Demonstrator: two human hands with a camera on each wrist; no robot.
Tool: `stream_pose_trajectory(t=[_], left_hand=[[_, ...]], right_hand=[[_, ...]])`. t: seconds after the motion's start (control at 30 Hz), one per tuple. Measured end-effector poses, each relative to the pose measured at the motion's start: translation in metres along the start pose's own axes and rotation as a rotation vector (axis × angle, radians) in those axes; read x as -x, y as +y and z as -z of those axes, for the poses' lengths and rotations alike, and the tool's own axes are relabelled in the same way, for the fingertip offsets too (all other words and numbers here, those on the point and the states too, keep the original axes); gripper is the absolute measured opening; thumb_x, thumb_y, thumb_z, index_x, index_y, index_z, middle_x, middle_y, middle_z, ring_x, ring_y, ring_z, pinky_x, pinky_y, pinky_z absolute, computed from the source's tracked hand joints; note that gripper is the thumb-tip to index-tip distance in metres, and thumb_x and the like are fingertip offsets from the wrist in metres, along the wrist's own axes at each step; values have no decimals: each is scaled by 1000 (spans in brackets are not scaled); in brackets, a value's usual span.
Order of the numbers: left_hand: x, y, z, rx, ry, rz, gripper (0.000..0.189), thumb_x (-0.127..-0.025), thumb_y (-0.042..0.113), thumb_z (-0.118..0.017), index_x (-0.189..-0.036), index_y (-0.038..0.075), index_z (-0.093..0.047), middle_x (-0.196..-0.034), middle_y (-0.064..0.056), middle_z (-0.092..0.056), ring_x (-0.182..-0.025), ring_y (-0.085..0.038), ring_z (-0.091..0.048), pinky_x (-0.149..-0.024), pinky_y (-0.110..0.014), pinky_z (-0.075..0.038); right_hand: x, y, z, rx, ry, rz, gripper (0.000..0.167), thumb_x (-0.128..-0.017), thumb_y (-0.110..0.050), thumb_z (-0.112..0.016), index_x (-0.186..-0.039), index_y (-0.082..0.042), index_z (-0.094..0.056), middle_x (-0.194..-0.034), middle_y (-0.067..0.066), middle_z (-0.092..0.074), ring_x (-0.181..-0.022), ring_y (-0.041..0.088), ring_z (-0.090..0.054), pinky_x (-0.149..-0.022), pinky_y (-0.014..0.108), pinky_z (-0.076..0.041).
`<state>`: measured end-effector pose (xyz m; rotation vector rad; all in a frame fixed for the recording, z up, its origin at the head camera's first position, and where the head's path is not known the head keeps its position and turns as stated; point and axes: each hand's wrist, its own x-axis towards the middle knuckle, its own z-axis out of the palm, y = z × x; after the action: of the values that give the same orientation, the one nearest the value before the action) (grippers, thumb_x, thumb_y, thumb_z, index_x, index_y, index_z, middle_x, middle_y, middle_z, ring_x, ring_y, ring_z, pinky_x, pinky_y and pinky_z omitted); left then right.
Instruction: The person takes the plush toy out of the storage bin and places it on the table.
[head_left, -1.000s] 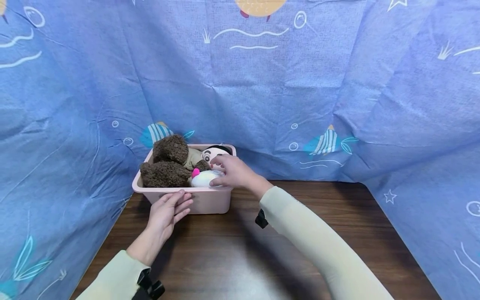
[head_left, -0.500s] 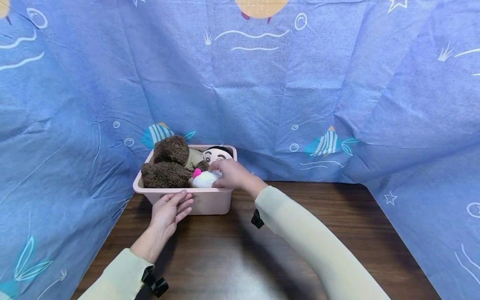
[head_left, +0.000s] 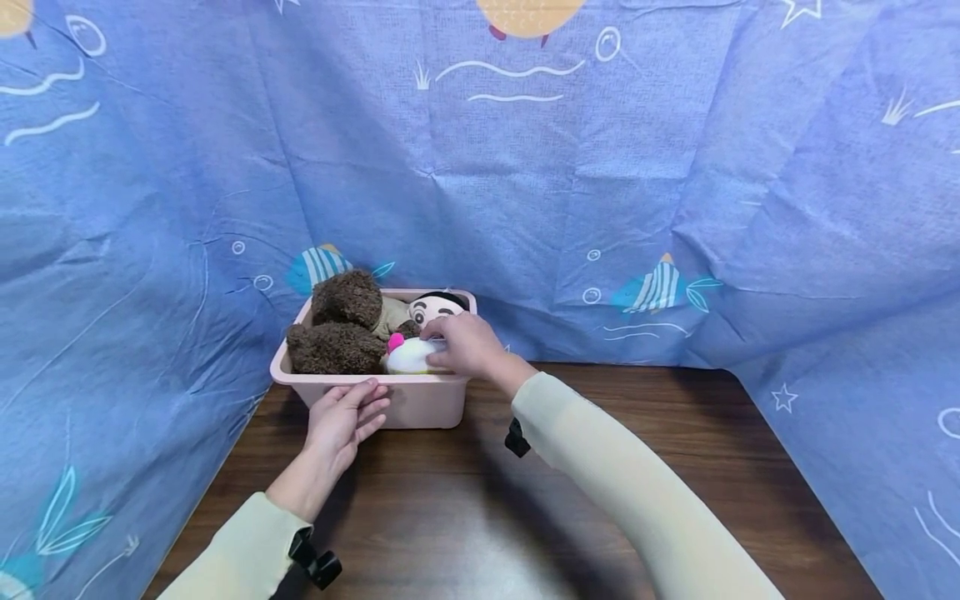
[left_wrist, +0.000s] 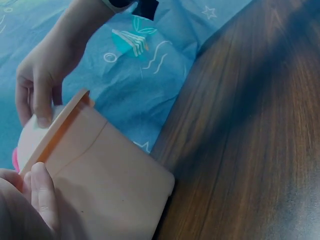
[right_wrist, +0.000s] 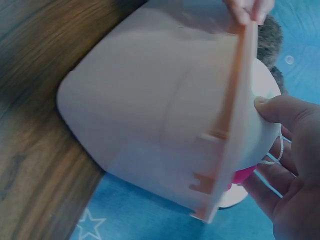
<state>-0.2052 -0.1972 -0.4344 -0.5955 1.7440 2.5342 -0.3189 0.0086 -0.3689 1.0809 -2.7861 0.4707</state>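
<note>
A pink plastic bin (head_left: 420,406) stands at the back left of the table, filled with soft toys. My left hand (head_left: 333,425) holds its front rim, thumb at the top edge and fingers against the outer wall. Inside, at the front right, is a rounded white plush toy (head_left: 411,357) with a bright pink part. My right hand (head_left: 468,346) grips this toy, with the thumb (right_wrist: 272,107) on its near side and the fingers around the far side. A thin white loop (right_wrist: 280,150) hangs by those fingers. The toy's lower part is hidden behind the bin wall.
A brown fuzzy plush (head_left: 337,348) fills the bin's left side. Behind the white toy lies a doll with a pale face (head_left: 429,308) and black top. Blue sea-print cloth (head_left: 510,208) hangs close behind and at both sides of the dark wooden table (head_left: 600,433).
My right hand has come down from a spread pose and closed on the white plush toy, which has turned slightly, showing a yellow line. My left hand keeps its place at the rim.
</note>
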Motion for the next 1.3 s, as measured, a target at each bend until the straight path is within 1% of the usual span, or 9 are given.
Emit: stream_pose_trajectory(t=[0.13, 0.23, 0.37, 0.53, 0.7, 0.83, 1.07, 1.2, 1.3], left_hand=[[-2, -1, -1, -1, 9, 3, 23, -101, 22, -67, -114, 12, -50, -83, 10, -78, -79, -6, -76, -71, -25, -63], [-3, -2, -1, -1, 22, 7, 22, -101, 22, -66, -114, 12, -51, -83, 10, -78, -78, -6, -76, -72, -26, -63], [-3, -3, 0, -4, 30, 13, 22, -102, 22, -65, -114, 12, -51, -82, 11, -78, -78, -6, -75, -72, -26, -63], [-4, -3, -1, -4, 30, 8, 20, -102, 21, -65, -113, 12, -51, -82, 10, -78, -78, -6, -76, -72, -26, -63], [-4, -2, -1, 6, 22, -5, 17, -103, 18, -64, -112, 10, -53, -82, 8, -78, -78, -7, -77, -71, -25, -63], [-4, -1, -1, 5, 8, -2, 17, -103, 18, -64, -113, 10, -53, -83, 8, -79, -79, -7, -77, -71, -24, -63], [-3, 1, 1, 24, 3, -3, 13, -102, 18, -65, -109, 13, -57, -82, 8, -79, -78, -7, -76, -69, -23, -62], [-2, 1, 1, 24, 6, -7, 13, -101, 19, -66, -108, 13, -56, -82, 8, -79, -77, -7, -76, -68, -23, -62], [-3, -1, 1, 14, 4, -6, 15, -101, 19, -66, -109, 13, -56, -82, 9, -79, -76, -6, -76, -67, -21, -61]], right_hand=[[-1, 0, 12, -10, 35, -28, 33, -87, -32, -83, -118, -24, -76, -115, -6, -77, -117, 24, -67, -101, 41, -52], [-2, -1, 24, -27, 45, -35, 33, -87, -32, -82, -118, -24, -76, -116, -6, -76, -117, 23, -67, -100, 41, -52], [0, -5, 39, -49, 55, -28, 33, -89, -32, -81, -121, -22, -75, -119, -3, -76, -107, 19, -70, -93, 38, -55], [5, -6, 64, -82, 93, -29, 33, -92, -31, -79, -122, -20, -74, -121, 0, -76, -109, 20, -70, -94, 37, -56], [11, -1, 89, -114, 155, -2, 31, -92, -30, -79, -122, -20, -75, -118, 0, -76, -107, 20, -71, -93, 37, -56], [22, 4, 112, -140, 231, 27, 31, -91, -26, -80, -120, -18, -76, -116, 3, -77, -95, 21, -71, -86, 38, -57], [42, 25, 145, -176, 319, 4, 31, -89, -21, -82, -119, -13, -76, -116, 8, -77, -101, 24, -74, -84, 39, -62], [55, 46, 155, -152, 328, -64, 31, -89, -21, -82, -118, -13, -76, -116, 8, -77, -96, 25, -74, -80, 40, -62], [63, 66, 152, -155, 302, -132, 31, -91, -23, -81, -120, -14, -75, -117, 9, -76, -95, 26, -73, -80, 42, -61]])
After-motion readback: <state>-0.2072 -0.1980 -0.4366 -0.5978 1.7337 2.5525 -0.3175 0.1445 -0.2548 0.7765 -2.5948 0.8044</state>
